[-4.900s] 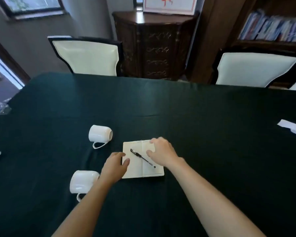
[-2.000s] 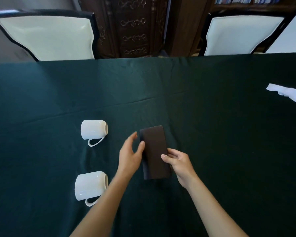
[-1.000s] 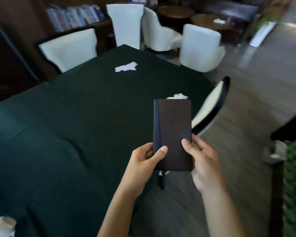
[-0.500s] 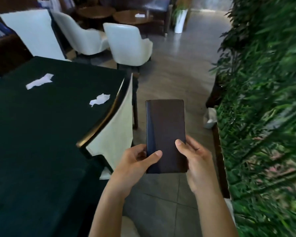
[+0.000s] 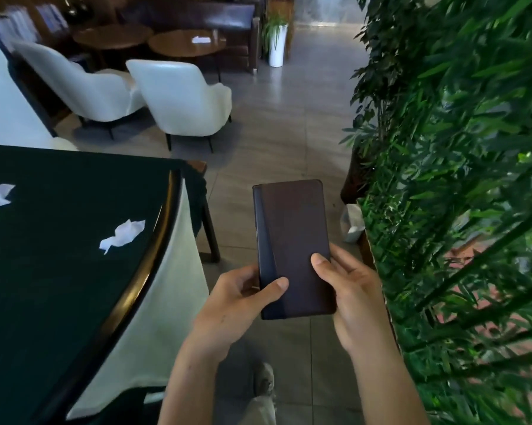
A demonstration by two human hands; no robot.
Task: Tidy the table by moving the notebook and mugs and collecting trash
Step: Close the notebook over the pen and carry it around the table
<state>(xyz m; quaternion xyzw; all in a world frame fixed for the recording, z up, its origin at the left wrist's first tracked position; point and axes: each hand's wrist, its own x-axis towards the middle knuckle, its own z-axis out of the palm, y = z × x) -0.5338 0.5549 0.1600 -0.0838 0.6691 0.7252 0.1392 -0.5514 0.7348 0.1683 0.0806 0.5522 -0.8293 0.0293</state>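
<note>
Now notebook (image 5: 293, 246) between both hands.

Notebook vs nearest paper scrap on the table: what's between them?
Head view: the chair, its dark curved top rail and white back, stands between the scrap and the notebook, then bare floor.

Both hands hold the closed dark notebook (image 5: 292, 246) upright over the tiled floor (image 5: 277, 142): left hand (image 5: 237, 305) in a thumb-over grip at its lower edge, right hand (image 5: 353, 296) likewise. Two crumpled paper scraps (image 5: 122, 236) lie on the green-clothed bench (image 5: 43, 271), beside a cream-backed chair (image 5: 166, 271).
</note>
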